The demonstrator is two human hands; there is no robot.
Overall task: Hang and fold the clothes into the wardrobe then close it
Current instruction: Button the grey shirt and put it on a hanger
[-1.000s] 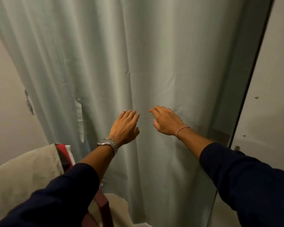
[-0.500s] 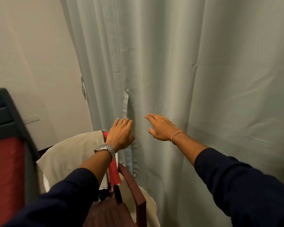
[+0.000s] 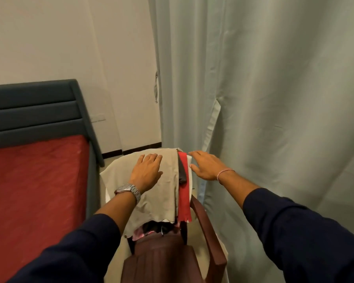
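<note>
**Both hands over the clothes on the chair**

A pile of clothes is draped over the back of a brown chair (image 3: pixel 208 231). On top lies a beige cloth (image 3: pixel 157 193), and beside it, to the right, a red garment (image 3: pixel 184 193) with a dark one (image 3: pixel 182 170) partly over it. More dark and pink fabric is seen low on the seat.

The left hand (image 3: pixel 146 170) is laid flat on the beige cloth, fingers straight and together, nothing gripped. A watch (image 3: pixel 129 190) is worn on that wrist. The right hand (image 3: pixel 205 165) is held just beside the red garment, fingers relaxed and extended, nothing held; whether the clothes are touched by it cannot be told. A bracelet (image 3: pixel 225 172) is worn on that wrist.

A pale curtain (image 3: pixel 274 99) hangs close on the right of the chair. A bed (image 3: pixel 33 180) with a red cover and a grey headboard is placed on the left.
</note>
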